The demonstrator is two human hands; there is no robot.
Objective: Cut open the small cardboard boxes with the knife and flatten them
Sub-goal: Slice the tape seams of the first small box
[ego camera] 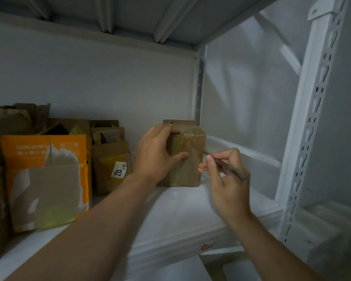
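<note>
Head view is showing the left hand (156, 157) gripping the small brown cardboard box (187, 159), upright near the back right corner of the white shelf (180, 209), while the right hand (225, 179), just beside it, is pinching a thin dark knife (225, 165) aimed at its right edge.

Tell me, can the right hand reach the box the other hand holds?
Probably yes. The right hand holds the knife right beside the small box, with nothing between them, and the left hand grips only its left part.

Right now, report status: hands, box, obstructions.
Left hand grips box on shelf. Right hand holds knife, tip at box's right edge. Other boxes stand left, apart.
</note>
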